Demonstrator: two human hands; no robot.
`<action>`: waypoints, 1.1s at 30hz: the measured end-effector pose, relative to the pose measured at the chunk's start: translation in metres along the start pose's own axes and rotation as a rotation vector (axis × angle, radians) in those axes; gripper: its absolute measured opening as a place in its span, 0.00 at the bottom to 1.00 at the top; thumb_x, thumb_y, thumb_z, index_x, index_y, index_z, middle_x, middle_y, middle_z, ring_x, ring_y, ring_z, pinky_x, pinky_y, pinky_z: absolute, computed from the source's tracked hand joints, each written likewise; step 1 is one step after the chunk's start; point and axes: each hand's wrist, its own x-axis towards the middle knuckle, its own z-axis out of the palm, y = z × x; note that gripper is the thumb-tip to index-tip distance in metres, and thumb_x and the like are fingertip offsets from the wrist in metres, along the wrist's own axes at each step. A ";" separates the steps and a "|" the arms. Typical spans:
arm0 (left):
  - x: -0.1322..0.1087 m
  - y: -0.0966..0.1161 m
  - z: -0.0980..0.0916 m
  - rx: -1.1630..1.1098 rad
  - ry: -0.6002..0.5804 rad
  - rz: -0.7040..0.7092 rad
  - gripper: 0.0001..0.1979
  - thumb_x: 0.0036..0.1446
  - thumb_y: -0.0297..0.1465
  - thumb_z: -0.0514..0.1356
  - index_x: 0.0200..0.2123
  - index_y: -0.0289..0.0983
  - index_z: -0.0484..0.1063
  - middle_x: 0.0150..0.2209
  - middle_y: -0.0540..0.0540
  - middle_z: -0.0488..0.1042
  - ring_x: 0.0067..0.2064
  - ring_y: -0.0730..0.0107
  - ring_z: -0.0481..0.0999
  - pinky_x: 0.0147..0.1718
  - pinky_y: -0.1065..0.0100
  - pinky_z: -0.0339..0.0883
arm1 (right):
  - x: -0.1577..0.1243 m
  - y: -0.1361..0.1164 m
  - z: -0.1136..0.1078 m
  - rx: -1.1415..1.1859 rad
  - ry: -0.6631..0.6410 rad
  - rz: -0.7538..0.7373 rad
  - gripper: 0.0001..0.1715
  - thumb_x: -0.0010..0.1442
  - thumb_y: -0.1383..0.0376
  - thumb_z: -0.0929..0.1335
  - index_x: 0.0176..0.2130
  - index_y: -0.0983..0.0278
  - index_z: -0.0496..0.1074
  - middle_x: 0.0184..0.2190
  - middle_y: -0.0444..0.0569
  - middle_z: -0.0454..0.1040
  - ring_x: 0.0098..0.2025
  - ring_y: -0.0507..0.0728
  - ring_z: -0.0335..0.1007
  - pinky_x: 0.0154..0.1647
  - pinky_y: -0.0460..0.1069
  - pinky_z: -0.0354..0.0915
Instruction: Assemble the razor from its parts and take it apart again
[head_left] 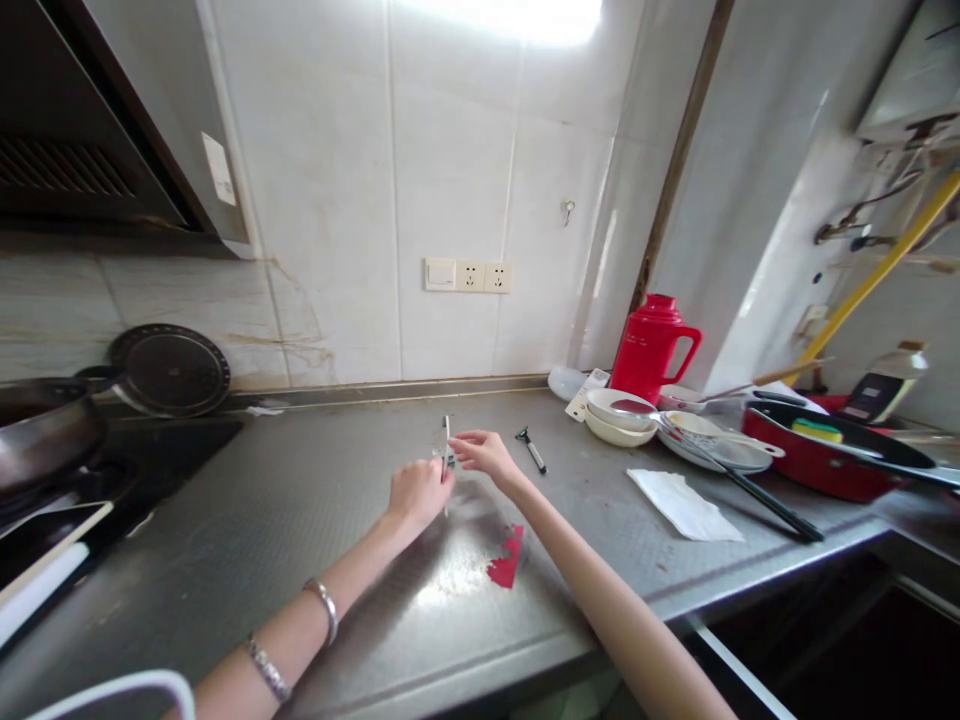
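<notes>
The steel bench (315,520) fills the lower half of the frame, running from the dark hob (150,460) and wok (41,430) at the left edge to a crowd of dishes at the right. There a red pan (817,465) sits at the far right, with a red jug (651,345) standing behind stacked white bowls (616,418). A white napkin (684,505) lies flat just below them.

In the middle of the frame both arms reach in from the bottom edge. The left hand (416,492) has its fingers closed round the lower end of a slim metal tool (447,440), which stands upright and clear of the bench. The right hand (487,452) has its fingers loosely spread, their tips at the tool's shaft. Whether they pinch it or only touch it cannot be told, and the tool is too small to say whether it is a knife.

Just right of the hands a black-handled peeler (531,448) lies on the bench, untouched. Below the hands lies a small red scrap (507,560). As things lie, the work looks to be at the handling of the tool, with nothing under it yet.
</notes>
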 end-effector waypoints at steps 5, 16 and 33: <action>0.001 0.019 -0.001 -0.018 0.011 0.047 0.18 0.61 0.37 0.45 0.42 0.34 0.70 0.35 0.36 0.76 0.38 0.56 0.76 0.36 0.62 0.63 | -0.003 0.004 0.010 0.023 0.054 -0.018 0.20 0.41 0.61 0.74 0.34 0.68 0.72 0.19 0.42 0.70 0.18 0.47 0.63 0.18 0.41 0.60; 0.016 0.027 0.010 -0.259 0.069 0.169 0.17 0.56 0.45 0.50 0.35 0.39 0.69 0.34 0.45 0.75 0.37 0.64 0.74 0.34 0.69 0.61 | 0.003 -0.010 -0.079 -0.558 0.247 -0.258 0.17 0.49 0.58 0.65 0.21 0.67 0.73 0.16 0.45 0.68 0.20 0.52 0.64 0.20 0.43 0.58; 0.069 -0.038 0.063 -0.288 -0.090 0.144 0.27 0.48 0.30 0.57 0.53 0.33 0.60 0.53 0.37 0.67 0.54 0.60 0.66 0.52 0.65 0.56 | 0.033 0.029 -0.168 -1.377 0.223 0.157 0.12 0.52 0.65 0.66 0.35 0.68 0.75 0.37 0.61 0.75 0.39 0.59 0.72 0.32 0.46 0.61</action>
